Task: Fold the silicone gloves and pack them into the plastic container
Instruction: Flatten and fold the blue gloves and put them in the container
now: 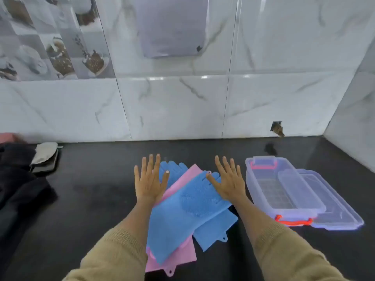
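Dark counter (pixel 97 199): gloves (pixel 182 211) under flat hands (pixel 149 182).

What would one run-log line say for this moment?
left hand: open over gloves | right hand: open over gloves | gloves: unfolded pile | container: open, beside pile

Stack of silicone gloves (pixel 182 216) at centre of counter (pixel 97 199), plastic container (pixel 280 191) at 3 o'clock of it, lid (pixel 334 203) just beyond at 3 o'clock, heap of cloth (pixel 20 179) at 9 o'clock, wall (pixel 182 108) at 12 o'clock.
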Demonstrator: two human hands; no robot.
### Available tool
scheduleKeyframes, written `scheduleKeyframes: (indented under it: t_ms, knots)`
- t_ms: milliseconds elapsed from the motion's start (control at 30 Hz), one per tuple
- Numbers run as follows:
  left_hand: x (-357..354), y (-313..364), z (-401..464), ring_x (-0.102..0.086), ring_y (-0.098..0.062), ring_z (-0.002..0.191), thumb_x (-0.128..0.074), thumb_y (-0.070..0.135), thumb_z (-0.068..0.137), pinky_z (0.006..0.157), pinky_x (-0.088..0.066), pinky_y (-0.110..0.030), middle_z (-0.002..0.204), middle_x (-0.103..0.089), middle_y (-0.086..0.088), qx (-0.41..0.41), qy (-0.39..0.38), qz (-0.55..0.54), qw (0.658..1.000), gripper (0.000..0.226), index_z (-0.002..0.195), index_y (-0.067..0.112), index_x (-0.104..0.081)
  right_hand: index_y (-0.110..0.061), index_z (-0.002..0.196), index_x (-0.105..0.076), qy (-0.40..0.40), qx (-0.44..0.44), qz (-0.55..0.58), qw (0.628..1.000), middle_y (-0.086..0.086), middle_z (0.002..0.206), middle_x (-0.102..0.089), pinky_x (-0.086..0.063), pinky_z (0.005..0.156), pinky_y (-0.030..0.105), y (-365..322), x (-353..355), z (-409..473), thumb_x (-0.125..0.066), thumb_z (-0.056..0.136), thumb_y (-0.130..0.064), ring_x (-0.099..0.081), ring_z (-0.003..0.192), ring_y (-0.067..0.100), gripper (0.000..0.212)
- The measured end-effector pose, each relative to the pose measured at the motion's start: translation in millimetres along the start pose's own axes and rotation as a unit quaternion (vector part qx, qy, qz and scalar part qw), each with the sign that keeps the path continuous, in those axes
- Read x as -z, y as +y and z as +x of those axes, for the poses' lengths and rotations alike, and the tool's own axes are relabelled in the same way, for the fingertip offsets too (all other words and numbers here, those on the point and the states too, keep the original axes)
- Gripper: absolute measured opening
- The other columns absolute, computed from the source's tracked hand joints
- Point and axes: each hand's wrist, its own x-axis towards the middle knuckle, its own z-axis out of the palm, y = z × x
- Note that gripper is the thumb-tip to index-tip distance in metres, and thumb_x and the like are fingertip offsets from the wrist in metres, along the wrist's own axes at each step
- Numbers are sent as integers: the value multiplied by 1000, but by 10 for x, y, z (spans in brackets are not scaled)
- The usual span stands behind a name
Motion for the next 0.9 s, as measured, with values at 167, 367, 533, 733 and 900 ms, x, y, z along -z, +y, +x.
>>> scheduleKeyframes:
  t_ms: [167,367,533,733,900]
  knots:
    - [-259,-109,-167,-18,-21,142,-30,40,99,113,-22,-52,158,-17,5,43,-79,-126,988,49,146,25,-28,-32,150,-14,-55,-32,45,997,0,160,-13,-6,120,43,149,-237,-213,-26,93,-60,-11,147,25,65]
    - [-266,-140,-171,-31,-26,137,-36,36,99,110,-29,-52,152,-34,-3,35,-63,-162,984,47,143,20,-37,-32,148,-22,-31,-35,66,997,-3,158,-20,-8,119,39,160,-252,-226,-27,94,-57,-16,146,22,59]
    - [-228,-105,-179,-32,-28,138,-36,36,99,112,-28,-51,152,-35,-6,42,-56,-183,981,48,143,18,-37,-32,147,-25,-26,-41,70,996,-3,157,-23,-11,118,40,162,-241,-220,-27,94,-58,-20,145,23,60]
    - [-225,-101,-201,-34,-30,138,-37,39,98,112,-32,-51,153,-34,-4,62,-51,-210,974,49,144,21,-37,-31,146,-27,-19,-41,71,996,-3,157,-24,-14,118,41,155,-235,-221,-27,93,-59,-22,145,24,60]
    - [-236,-95,-216,-37,-25,137,-42,41,97,112,-34,-47,151,-37,-1,77,-25,-242,967,49,141,20,-42,-31,146,-27,-13,-40,83,996,-3,157,-24,-14,118,41,162,-237,-232,-26,91,-61,-22,144,24,62]
